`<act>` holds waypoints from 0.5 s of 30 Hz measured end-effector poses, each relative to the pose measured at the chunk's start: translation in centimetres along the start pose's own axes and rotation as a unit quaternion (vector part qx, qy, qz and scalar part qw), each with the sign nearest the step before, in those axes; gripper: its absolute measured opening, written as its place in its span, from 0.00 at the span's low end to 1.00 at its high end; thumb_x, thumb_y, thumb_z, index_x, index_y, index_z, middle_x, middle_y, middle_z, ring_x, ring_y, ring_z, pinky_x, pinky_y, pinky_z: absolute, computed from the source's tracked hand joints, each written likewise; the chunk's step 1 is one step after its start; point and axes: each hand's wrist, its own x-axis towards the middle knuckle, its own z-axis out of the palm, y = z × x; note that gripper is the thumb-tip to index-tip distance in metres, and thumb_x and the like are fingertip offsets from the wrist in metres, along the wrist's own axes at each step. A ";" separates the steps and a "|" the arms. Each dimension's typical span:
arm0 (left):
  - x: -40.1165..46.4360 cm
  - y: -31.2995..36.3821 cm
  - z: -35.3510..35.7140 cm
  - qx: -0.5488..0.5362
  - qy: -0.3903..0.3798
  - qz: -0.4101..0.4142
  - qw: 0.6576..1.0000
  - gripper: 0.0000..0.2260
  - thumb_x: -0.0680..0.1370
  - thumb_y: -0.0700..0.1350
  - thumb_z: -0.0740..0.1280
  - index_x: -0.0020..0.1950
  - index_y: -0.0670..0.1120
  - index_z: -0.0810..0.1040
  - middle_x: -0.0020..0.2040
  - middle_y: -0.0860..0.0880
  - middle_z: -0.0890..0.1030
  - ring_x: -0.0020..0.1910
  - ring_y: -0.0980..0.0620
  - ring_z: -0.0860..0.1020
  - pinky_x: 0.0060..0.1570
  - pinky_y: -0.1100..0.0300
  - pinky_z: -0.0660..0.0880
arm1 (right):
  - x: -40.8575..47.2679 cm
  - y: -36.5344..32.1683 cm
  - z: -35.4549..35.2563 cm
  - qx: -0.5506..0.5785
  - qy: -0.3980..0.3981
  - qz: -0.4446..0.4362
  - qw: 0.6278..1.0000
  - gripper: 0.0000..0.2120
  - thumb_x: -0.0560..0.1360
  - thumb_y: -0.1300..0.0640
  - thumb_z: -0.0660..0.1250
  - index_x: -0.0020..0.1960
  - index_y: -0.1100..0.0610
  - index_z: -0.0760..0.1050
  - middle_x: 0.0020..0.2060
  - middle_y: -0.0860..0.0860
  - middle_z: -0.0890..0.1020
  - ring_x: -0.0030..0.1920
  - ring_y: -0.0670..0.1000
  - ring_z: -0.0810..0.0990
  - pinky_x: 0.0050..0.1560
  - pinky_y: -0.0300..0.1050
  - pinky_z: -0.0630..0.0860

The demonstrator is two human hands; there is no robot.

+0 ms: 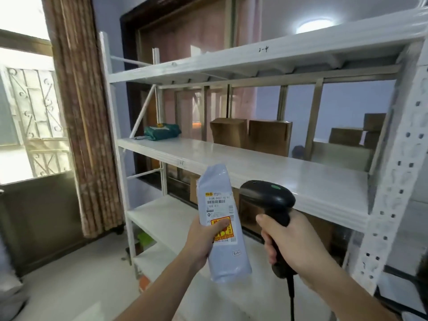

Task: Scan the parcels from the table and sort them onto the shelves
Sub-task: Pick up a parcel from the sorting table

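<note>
My left hand grips a pale grey plastic mailer parcel upright, its white shipping label with a barcode and an orange sticker facing me. My right hand is wrapped around the handle of a black corded barcode scanner, whose head sits just right of the parcel's label. Both are held in front of a white metal shelving unit. Its middle shelf runs just behind the parcel. A green parcel lies at the far left end of that shelf.
Brown cardboard boxes stand behind the middle shelf, more at the right. The top shelf carries a handwritten mark. Lower shelves sit below left. A brown curtain and a window are at the left.
</note>
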 end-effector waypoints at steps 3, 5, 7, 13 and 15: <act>3.8 2.4 -4.9 0.002 0.014 0.019 1.000 0.16 0.77 0.39 0.76 0.64 0.44 0.80 0.55 0.42 0.88 0.52 0.40 0.87 0.54 0.41 0.84 | 3.8 -2.1 4.0 0.021 -0.012 -0.024 0.999 0.09 0.80 0.55 0.65 0.44 0.59 0.73 0.26 0.53 0.74 0.25 0.50 0.73 0.30 0.42 0.76; 6.2 3.9 -8.0 0.004 0.025 0.029 0.999 0.17 0.77 0.40 0.76 0.65 0.44 0.80 0.55 0.43 0.88 0.52 0.41 0.88 0.53 0.42 0.84 | 6.4 -3.3 6.6 0.030 -0.023 -0.042 0.998 0.08 0.80 0.55 0.65 0.45 0.59 0.74 0.27 0.54 0.74 0.26 0.51 0.73 0.31 0.43 0.77; 8.8 5.3 -10.8 0.008 0.030 0.035 0.999 0.19 0.77 0.40 0.77 0.67 0.44 0.78 0.56 0.42 0.87 0.53 0.40 0.87 0.54 0.40 0.84 | 9.2 -4.5 9.1 0.028 -0.033 -0.052 0.998 0.09 0.80 0.55 0.65 0.45 0.59 0.74 0.27 0.54 0.74 0.27 0.51 0.73 0.33 0.44 0.78; 16.8 9.2 -17.3 0.004 0.042 0.071 0.997 0.18 0.77 0.38 0.76 0.65 0.44 0.79 0.56 0.42 0.88 0.52 0.41 0.88 0.50 0.45 0.84 | 17.9 -7.3 15.5 0.009 -0.048 -0.089 0.995 0.07 0.81 0.54 0.64 0.47 0.56 0.74 0.27 0.54 0.76 0.28 0.52 0.75 0.35 0.45 0.79; 19.6 10.1 -19.0 0.001 0.049 0.083 0.995 0.18 0.77 0.38 0.76 0.65 0.45 0.79 0.56 0.43 0.88 0.52 0.42 0.88 0.48 0.47 0.84 | 21.0 -8.0 17.4 0.021 -0.052 -0.094 0.994 0.07 0.81 0.54 0.64 0.48 0.57 0.75 0.28 0.54 0.76 0.28 0.52 0.75 0.34 0.44 0.78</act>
